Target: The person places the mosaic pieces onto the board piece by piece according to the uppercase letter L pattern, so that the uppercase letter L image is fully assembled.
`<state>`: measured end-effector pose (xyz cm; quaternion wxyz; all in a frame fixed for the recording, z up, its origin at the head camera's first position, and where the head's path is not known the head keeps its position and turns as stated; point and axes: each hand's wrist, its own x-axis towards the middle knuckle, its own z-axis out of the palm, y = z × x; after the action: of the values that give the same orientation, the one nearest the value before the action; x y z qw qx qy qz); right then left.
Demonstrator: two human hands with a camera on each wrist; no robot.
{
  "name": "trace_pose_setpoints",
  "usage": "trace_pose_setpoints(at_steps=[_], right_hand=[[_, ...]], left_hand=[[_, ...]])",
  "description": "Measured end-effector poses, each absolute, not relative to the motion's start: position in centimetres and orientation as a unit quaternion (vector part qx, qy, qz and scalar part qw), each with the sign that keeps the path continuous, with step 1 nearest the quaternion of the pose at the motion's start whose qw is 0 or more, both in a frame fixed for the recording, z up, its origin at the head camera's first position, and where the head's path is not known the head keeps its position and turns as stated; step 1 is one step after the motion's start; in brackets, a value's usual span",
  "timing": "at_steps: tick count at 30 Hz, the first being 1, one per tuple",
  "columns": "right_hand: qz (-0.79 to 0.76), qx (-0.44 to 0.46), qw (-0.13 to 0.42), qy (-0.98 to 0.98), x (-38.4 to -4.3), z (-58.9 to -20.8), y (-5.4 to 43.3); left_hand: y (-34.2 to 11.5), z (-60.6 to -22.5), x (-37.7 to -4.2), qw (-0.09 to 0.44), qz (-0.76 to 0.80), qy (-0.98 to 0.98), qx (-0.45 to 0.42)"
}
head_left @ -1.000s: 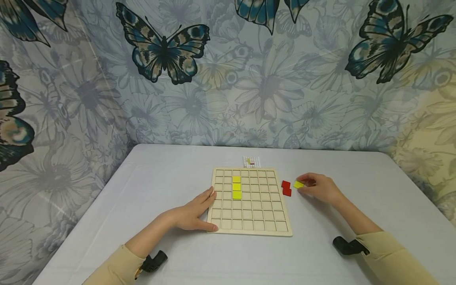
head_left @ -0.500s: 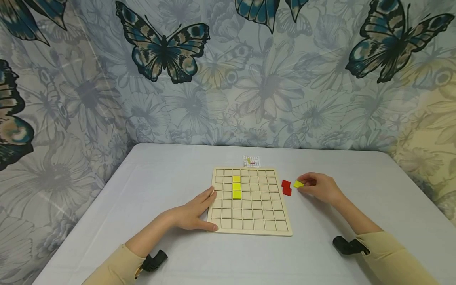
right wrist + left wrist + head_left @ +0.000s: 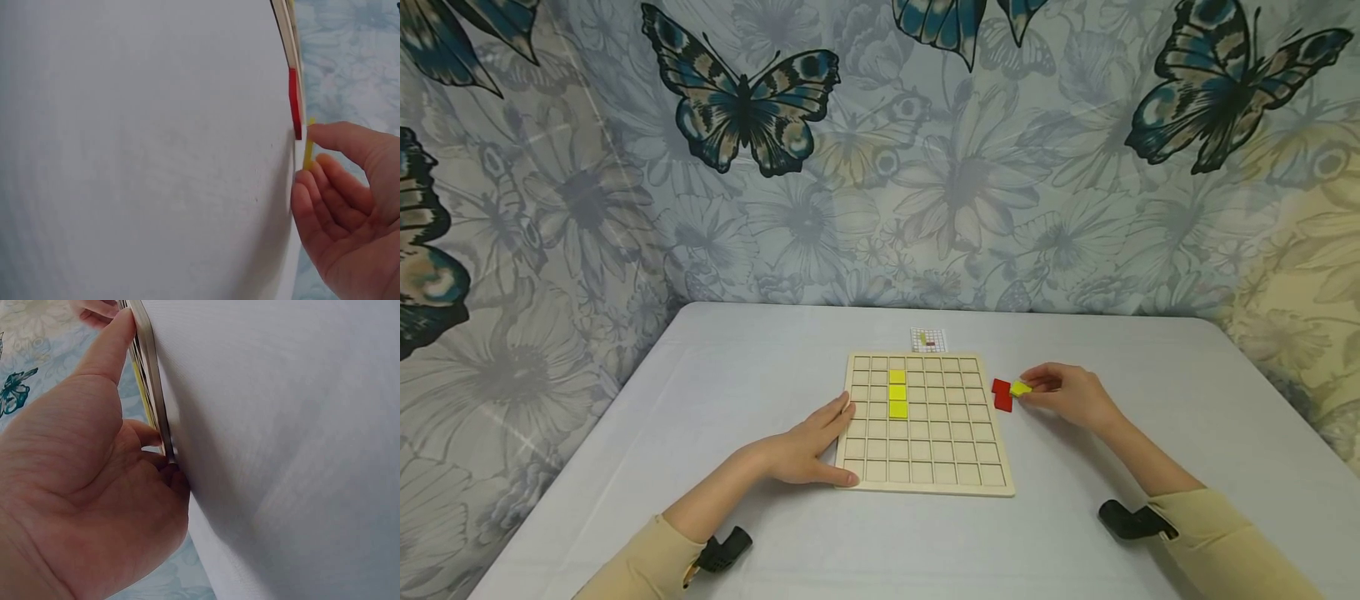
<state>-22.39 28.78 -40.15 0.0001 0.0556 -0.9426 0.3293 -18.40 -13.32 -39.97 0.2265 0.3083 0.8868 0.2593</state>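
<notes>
A pale wooden grid board lies on the table, with three yellow square tiles in a column in its upper left part. My left hand rests along the board's left edge, fingers straight and thumb at the near corner; the left wrist view shows the thumb against the rim. To the right of the board, my right hand pinches a yellow tile between thumb and fingers. In the right wrist view that yellow tile stands just beyond the red tiles. Two red tiles lie beside the board's right edge.
A small card printed with a coloured grid lies behind the board. White cloth covers the table, and a butterfly-patterned fabric wall rises at its back edge. Black wrist cameras sit below the sleeves.
My right hand has shifted slightly left with the yellow tile, bringing it close to the red tiles. The left hand and the board have stayed in place.
</notes>
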Motion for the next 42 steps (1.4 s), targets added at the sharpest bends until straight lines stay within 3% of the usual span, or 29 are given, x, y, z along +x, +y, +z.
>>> trace_pose_setpoints(at_steps=[42], right_hand=[[0.480, 0.157, -0.081, -0.859, -19.2, -39.7, 18.4]], left_hand=[[-13.3, -40.1, -18.5, 0.224, 0.255, 0.887, 0.312]])
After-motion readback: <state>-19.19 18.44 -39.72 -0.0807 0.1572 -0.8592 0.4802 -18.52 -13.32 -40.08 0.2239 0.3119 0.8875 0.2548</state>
